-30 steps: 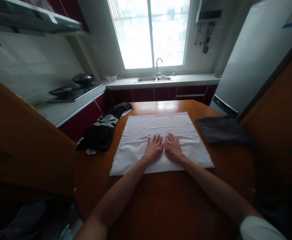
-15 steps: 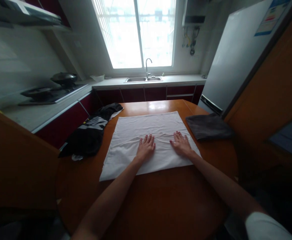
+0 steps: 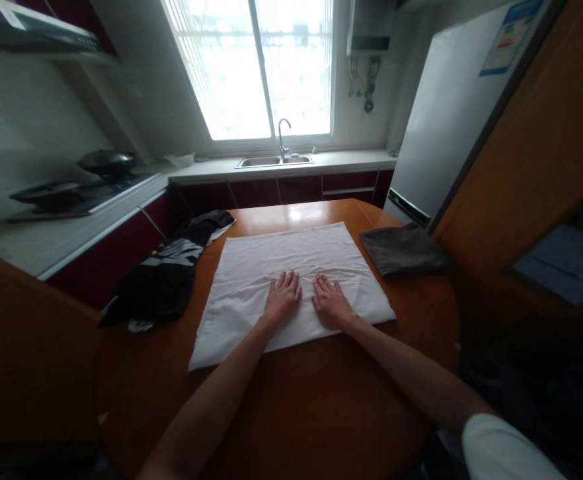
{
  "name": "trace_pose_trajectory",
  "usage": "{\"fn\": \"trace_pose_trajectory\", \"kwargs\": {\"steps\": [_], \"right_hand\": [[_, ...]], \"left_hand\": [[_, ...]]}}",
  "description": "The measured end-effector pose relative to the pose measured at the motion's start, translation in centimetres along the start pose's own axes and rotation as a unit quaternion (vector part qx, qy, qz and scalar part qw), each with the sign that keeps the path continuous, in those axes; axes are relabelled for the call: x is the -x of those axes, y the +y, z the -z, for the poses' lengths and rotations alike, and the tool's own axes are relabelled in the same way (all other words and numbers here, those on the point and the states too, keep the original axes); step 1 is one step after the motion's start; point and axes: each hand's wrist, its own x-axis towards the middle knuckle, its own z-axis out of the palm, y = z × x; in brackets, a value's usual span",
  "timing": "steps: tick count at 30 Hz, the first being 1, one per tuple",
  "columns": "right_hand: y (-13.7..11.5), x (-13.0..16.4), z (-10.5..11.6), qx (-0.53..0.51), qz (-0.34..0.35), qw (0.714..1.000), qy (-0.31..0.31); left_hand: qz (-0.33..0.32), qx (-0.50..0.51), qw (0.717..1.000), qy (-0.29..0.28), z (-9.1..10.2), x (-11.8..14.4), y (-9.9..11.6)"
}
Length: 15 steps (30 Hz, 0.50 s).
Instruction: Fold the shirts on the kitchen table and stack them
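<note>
Kitchen setting: a round wooden table (image 3: 281,400) stands before a window, with a sink (image 3: 274,161) under it and pans on the hob (image 3: 78,190) to the left. White cloth (image 3: 291,267) lies spread flat across the table's middle, a few creases running across its centre. Left hand (image 3: 282,298) and right hand (image 3: 330,302) rest palm-down on it side by side, fingers extended, gripping nothing. Judged progress: cloth laid out and largely smoothed; no fold made yet. A dark garment (image 3: 168,273) lies bunched at the left edge; a grey folded cloth (image 3: 404,249) sits to the right. Sink contents cannot be made out.
</note>
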Motion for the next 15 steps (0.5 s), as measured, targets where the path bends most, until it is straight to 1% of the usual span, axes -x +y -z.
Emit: {"fn": "trace_pose_trajectory", "kwargs": {"steps": [2,5,9,13,15], "right_hand": [[-0.3,0.1,-0.4,0.0,-0.011,1.0,-0.007],[-0.2,0.3,-0.3,0.003,-0.018,1.0,-0.002],[-0.1,0.5,-0.1,0.008,-0.023,1.0,-0.004],[-0.1,0.5,-0.4,0.009,-0.019,1.0,-0.006],[0.0,0.4,-0.6,0.01,-0.02,1.0,-0.007]], "left_hand": [[-0.001,0.003,1.0,0.002,0.1,0.0,0.0],[0.004,0.006,1.0,0.0,0.8,0.1,0.3],[-0.004,0.003,1.0,0.009,1.4,1.1,1.8],[-0.043,0.017,0.999,0.011,0.7,2.3,3.8],[-0.047,0.029,0.998,0.004,0.2,2.5,4.3]]}}
